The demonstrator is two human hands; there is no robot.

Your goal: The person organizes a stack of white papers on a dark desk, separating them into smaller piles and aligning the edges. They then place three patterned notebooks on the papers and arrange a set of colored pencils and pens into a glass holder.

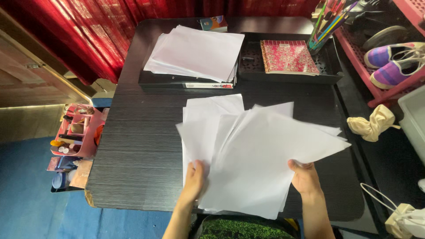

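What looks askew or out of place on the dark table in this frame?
The loose white paper sheets held by the left hand and right hand are fanned unevenly, corners pointing different ways. The second white paper stack lies crooked, overhanging its black tray.

The left hand (194, 179) and right hand (304, 177) grip a fanned sheaf of white sheets (252, 150) by its near edge, above the dark bench (137, 146). At twelve o'clock lies another paper stack (195, 53) on a black tray; at one o'clock, a pink notebook (287, 56).
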